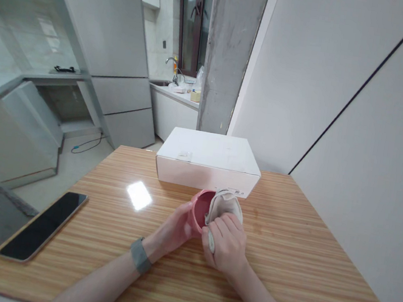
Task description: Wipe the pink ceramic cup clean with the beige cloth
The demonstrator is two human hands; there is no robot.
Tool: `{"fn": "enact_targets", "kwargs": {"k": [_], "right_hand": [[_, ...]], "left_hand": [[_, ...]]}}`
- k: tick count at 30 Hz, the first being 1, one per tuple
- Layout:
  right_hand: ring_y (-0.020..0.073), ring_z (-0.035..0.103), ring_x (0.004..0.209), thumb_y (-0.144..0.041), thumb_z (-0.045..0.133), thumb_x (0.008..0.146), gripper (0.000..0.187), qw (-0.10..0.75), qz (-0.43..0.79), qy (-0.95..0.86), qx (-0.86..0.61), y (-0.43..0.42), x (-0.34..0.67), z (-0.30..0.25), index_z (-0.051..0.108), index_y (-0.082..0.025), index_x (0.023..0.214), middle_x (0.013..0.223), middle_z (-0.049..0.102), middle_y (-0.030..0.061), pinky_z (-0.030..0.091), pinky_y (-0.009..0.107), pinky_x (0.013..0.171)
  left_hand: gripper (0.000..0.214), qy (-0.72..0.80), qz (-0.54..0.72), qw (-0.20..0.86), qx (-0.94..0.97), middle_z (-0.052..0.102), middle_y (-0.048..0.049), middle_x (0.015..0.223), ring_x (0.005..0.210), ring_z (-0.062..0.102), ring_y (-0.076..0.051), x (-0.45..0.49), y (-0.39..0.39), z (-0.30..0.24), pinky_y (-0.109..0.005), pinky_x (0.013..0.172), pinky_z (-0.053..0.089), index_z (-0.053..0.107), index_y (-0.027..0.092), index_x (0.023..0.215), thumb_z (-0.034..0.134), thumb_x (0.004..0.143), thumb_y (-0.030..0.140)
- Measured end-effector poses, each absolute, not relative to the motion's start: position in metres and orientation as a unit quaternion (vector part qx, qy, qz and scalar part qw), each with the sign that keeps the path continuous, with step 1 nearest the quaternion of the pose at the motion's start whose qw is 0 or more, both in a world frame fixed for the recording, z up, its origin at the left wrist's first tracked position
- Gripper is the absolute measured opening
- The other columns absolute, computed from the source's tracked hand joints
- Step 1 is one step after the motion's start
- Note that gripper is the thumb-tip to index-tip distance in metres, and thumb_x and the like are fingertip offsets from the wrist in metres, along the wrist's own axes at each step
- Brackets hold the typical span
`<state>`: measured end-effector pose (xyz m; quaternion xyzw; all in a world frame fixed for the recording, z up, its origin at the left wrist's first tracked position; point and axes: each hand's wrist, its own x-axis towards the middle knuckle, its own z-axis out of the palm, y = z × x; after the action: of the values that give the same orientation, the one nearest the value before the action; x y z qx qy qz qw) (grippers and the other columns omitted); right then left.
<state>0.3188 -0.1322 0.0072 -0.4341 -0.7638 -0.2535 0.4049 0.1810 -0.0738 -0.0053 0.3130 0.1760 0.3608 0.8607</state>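
A small pink bowl (201, 209) is tilted on its side over the wooden table (99, 236), its opening turned towards me. My left hand (174, 228) grips the bowl's left rim and underside, fingers curled round it. My right hand (223, 246) is closed on a beige cloth (227, 205), which is bunched against the bowl's inside and right rim. A grey band sits on my left wrist. Both hands are just in front of a white box (207, 164).
The closed white cardboard box lies at the table's far side. A dark phone (43, 231) lies face up near the table's left edge. A white wall runs along the right. Behind stand a refrigerator (114, 49), a concrete pillar and a kitchen counter with a tap.
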Motion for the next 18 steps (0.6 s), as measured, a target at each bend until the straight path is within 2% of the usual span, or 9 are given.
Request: {"fn": "enact_targets", "kwargs": {"k": [3,7,13,18], "right_hand": [[0.0173,0.039,0.056,-0.012,0.049,0.084,0.026,0.433,-0.227,-0.773,-0.404,-0.133,0.327,0.007,0.047,-0.022,0.061,0.054,0.047,0.0007,0.035,0.034,0.059],[0.0167,0.037,0.055,-0.012,0.048,0.084,0.026,0.435,-0.198,-0.795,-0.374,-0.135,0.331,0.006,0.046,-0.023,0.06,0.053,0.046,0.0002,0.033,0.034,0.057],[0.0168,0.035,0.053,-0.012,0.046,0.083,0.027,0.423,-0.189,-0.817,-0.344,-0.14,0.327,0.011,0.046,-0.023,0.058,0.051,0.047,0.0009,0.032,0.034,0.054],[0.0171,0.035,0.054,-0.012,0.046,0.083,0.027,0.417,-0.177,-0.823,-0.343,-0.141,0.326,0.011,0.047,-0.022,0.058,0.051,0.047,0.0014,0.033,0.034,0.054]], "left_hand": [[0.053,0.188,0.327,0.877,0.298,0.073,-0.0102,0.108,0.107,0.063,-0.027,0.181,-0.073,0.003,-0.034,0.09,0.046,0.065,0.016,0.12,0.061,0.083,0.053],[0.059,0.212,0.287,0.874,0.33,0.075,-0.0109,0.102,0.101,0.066,-0.029,0.179,-0.069,0.001,-0.036,0.089,0.044,0.066,0.014,0.12,0.055,0.085,0.06],[0.048,0.229,0.288,0.85,0.378,0.075,-0.0091,0.095,0.094,0.065,-0.023,0.17,-0.057,-0.012,-0.033,0.091,0.042,0.072,0.013,0.103,0.057,0.088,0.056],[0.035,0.284,0.297,0.833,0.372,0.075,-0.004,0.085,0.075,0.063,-0.017,0.165,-0.055,-0.013,-0.029,0.081,0.044,0.073,0.015,0.091,0.062,0.086,0.047]]}}
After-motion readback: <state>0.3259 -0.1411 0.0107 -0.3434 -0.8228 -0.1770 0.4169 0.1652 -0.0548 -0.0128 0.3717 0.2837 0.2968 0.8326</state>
